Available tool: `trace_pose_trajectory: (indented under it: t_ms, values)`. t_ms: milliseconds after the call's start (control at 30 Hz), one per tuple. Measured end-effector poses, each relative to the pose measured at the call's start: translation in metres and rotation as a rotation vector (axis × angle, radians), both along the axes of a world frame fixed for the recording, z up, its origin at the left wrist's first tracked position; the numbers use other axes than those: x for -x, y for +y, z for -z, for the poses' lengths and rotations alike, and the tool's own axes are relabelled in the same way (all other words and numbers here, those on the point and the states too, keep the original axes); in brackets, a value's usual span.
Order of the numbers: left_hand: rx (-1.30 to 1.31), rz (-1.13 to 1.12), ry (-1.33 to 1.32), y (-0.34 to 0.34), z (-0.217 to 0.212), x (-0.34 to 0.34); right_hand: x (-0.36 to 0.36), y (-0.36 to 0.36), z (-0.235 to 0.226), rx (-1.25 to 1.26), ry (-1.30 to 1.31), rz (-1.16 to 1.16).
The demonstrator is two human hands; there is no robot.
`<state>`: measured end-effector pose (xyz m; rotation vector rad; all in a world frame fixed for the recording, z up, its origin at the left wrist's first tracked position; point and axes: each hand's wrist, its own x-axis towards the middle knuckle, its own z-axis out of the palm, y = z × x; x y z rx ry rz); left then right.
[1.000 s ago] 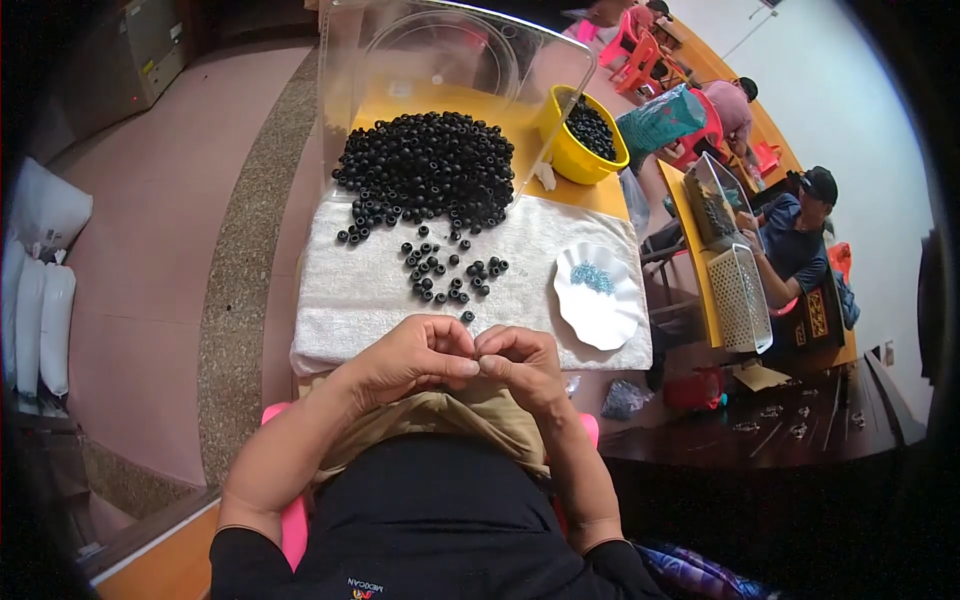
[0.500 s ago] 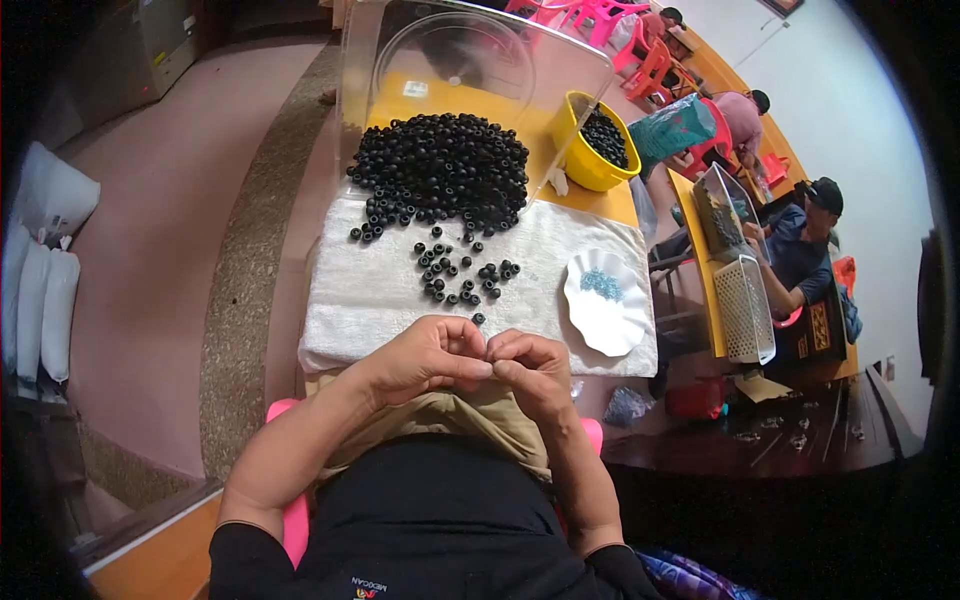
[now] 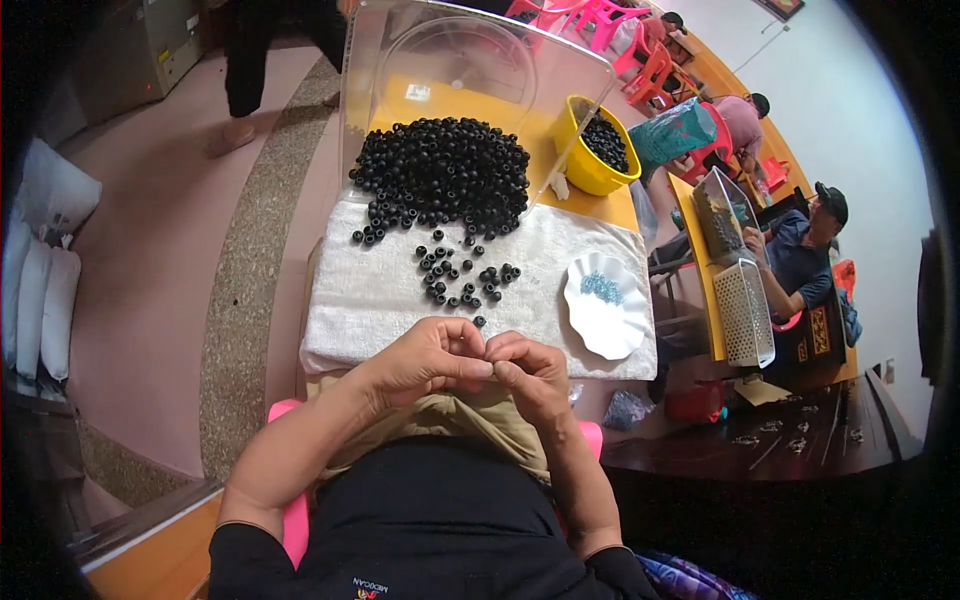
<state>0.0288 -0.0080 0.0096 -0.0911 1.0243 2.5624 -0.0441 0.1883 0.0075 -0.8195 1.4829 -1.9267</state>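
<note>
My left hand [image 3: 438,358] and my right hand [image 3: 532,368] meet at the near edge of a white towel [image 3: 345,310]. Thumbs and fingertips are pinched together on both, and whatever lies between them is too small or hidden to make out. Just beyond the fingertips sits one black bead-like piece [image 3: 480,321] with a hole. More such pieces lie scattered farther up the towel, below a large heap of black pieces [image 3: 440,170] spilling from a clear plastic bin [image 3: 560,50]. Right of my hands, a white wavy-rimmed dish [image 3: 605,335] holds small pale-blue bits [image 3: 602,288].
A yellow tub [image 3: 590,175] of black pieces stands at the back right of the table. Beyond it, a co-worker [image 3: 805,240] sits by a white perforated basket [image 3: 745,315]. White sacks [image 3: 45,310] stand at far left. A dark table [image 3: 800,440] is at right.
A passer-by's dark-trousered legs have come into view at the upper left. My hands stay pinched together in nearly the same place.
</note>
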Motion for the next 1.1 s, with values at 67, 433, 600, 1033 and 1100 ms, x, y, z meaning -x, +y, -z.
trace_pose_trajectory:
  t_ms: [67,433,600,1033,1100]
  values:
    - [0.004,-0.037,-0.033,0.001,-0.005,-0.001,-0.001,0.000,0.005,0.002,0.015,0.008]
    - [-0.025,-0.253,0.033,0.001,0.012,0.005,-0.004,-0.015,0.001,-0.153,0.481,0.192]
    - [-0.010,-0.434,0.018,-0.017,0.006,0.008,0.041,-0.044,-0.026,-0.220,0.843,0.267]
    - [-0.053,-0.585,0.015,-0.040,0.003,0.012,0.112,-0.121,-0.015,-0.957,1.184,-0.034]
    - [-0.063,-0.586,0.002,-0.041,0.000,0.012,0.111,-0.123,-0.017,-0.936,1.202,-0.038]
